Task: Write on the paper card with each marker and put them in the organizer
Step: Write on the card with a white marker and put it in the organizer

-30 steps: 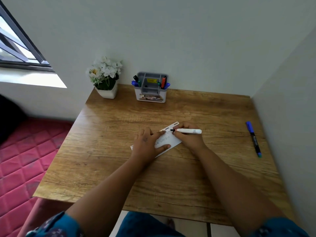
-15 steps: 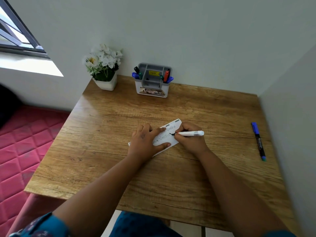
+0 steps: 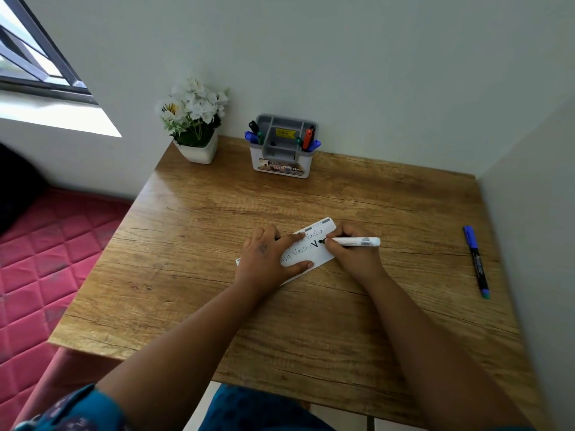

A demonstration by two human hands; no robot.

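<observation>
Bold black V (image 3: 315,244) newly on card (image 3: 323,227)

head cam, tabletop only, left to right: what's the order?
flower pot → left hand → organizer → paper card → white marker in right hand → blue-capped marker

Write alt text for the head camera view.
A person's right hand writes with a white-barrelled black marker on a white paper card pressed flat by the left hand on a wooden table. A grey-and-white organizer holding markers stands at the back; a blue-capped marker lies far right.
</observation>
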